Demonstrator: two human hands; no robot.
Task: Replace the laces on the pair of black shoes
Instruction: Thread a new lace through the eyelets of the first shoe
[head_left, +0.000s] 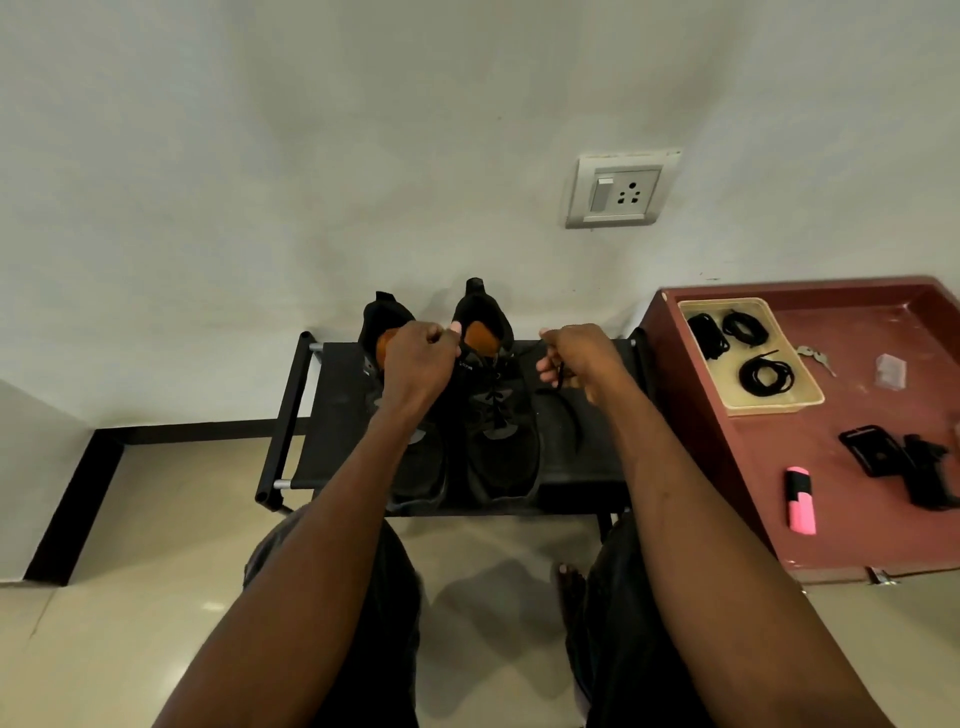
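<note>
With the left hand (420, 349) gripping the collar of the right-hand black knit shoe (496, 410) on the black rack, the right hand (574, 353) pinches its thin black lace (560, 373), likely unlacing; next, draw it free.

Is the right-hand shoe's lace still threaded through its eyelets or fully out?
Still partly threaded: the lace crosses the right shoe, and the right hand pinches its loose end out to the side.

My left hand (420, 358) hides the left shoe (387, 332); my fingertips curl under, unseen.
</note>
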